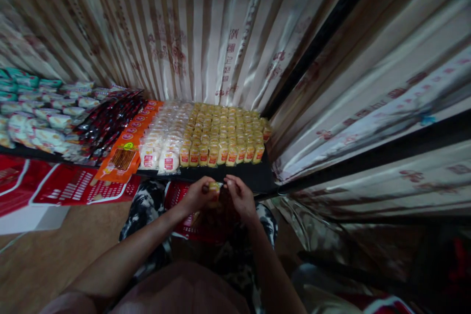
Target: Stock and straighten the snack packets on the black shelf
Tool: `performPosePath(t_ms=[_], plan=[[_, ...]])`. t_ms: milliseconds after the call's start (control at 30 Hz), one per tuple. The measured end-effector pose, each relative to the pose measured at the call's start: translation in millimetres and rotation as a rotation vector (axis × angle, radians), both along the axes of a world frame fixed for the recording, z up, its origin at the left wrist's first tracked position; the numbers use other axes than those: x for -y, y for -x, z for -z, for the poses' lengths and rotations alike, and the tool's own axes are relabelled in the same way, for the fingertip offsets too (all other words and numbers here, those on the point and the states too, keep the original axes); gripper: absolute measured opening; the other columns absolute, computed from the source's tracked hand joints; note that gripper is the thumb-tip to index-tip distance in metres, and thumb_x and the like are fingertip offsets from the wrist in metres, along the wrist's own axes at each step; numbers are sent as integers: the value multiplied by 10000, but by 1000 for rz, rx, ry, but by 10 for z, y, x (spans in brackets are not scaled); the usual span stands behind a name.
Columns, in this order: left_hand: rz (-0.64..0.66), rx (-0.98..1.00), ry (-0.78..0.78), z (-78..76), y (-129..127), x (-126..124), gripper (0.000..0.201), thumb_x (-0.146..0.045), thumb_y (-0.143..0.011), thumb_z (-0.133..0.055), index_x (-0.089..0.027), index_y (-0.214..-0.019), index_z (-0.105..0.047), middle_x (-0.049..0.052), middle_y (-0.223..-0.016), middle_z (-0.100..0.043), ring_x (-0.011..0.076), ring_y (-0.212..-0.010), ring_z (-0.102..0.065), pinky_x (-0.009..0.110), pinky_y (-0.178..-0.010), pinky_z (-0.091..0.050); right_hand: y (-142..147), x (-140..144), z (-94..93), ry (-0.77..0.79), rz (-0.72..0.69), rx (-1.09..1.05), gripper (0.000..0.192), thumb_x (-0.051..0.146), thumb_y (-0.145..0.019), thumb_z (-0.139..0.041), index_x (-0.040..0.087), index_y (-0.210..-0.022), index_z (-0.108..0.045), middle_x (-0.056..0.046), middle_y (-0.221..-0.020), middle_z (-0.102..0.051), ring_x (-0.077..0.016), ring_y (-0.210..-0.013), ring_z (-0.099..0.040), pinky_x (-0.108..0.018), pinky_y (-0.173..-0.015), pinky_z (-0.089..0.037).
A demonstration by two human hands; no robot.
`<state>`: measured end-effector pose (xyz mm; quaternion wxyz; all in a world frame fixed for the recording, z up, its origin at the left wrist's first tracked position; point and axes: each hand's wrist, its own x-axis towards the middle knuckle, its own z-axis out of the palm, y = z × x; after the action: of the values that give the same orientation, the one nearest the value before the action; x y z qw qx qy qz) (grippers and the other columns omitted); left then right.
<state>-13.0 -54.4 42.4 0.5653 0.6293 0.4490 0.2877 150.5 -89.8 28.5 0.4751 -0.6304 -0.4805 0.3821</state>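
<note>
A small yellow snack packet [214,188] sits pinched between both hands, held low in front of the person, just short of the front edge of a dark shelf [257,176]. The left hand [196,196] curls around the packet's left end with fingers closed on it; the right hand [241,198] meets it from the other side, fingertips closed on the right end. Both forearms reach forward from the bottom of the view and angle inward, so the hands almost touch over the packet. The two-handed grip looks suited to keeping so small an item steady, though that is a judgement.

Directly beneath the hands is a red plastic basket [184,206], resting on or between the person's knees, which are covered in dark patterned fabric. What lies in the basket is too dim to tell.

Just beyond, on the shelf, stand tight rows of matching yellow packets [224,130], upright and facing forward. To their left lie rows of white packets [165,137], then a column of orange packs [127,149], then dark red packs [106,122], and farthest left pale packets with teal tops [37,108]. A red printed panel [73,186] runs below the shelf on the left.

Behind and to the right, glossy plastic-wrapped rolls [206,29] rise steeply.
</note>
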Motion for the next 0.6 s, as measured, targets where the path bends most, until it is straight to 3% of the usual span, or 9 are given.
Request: performPosePath(t_ms=[133,400,500,600], plan=[[-47,73,21,-54,-136,-81,210,-143,-701,-570,-161,-907,-533,-11,-798,-618,96,-688,-582,198,-636,-464,-209,-72,-46,-81,248,43,412,467,-837,-459,162,-1083,-587,-126,-1073,-660,-188,-850,-658,-339,-777,-530],[-181,140,87,-218,-496,-296,261,-180,-702,-591,-176,-944,-495,-23,-773,-582,82,-617,-567,185,-566,-468,-619,-215,-28,-246,454,381,441,440,-851,-408,130,-1117,-575,-164,-1133,-595,-229,-1030,-567,-397,-854,-492],[-166,182,-8,-376,-693,-458,241,-168,-709,-596,-177,-932,-504,-9,-833,-585,91,-686,-570,198,-618,-476,-757,-379,19,-245,481,465,559,455,-843,-399,91,-1262,-463,-194,-1289,-495,-266,-1187,-467,-449,-948,-432],[-162,91,-218,-557,-920,-666,231,-160,-714,-619,-181,-934,-552,-11,-817,-586,106,-756,-559,219,-706,-466,-852,-570,81,-228,465,529,649,471,-841,-390,75,-1353,-344,-202,-1386,-396,-278,-1289,-360,-490,-1050,-312]])
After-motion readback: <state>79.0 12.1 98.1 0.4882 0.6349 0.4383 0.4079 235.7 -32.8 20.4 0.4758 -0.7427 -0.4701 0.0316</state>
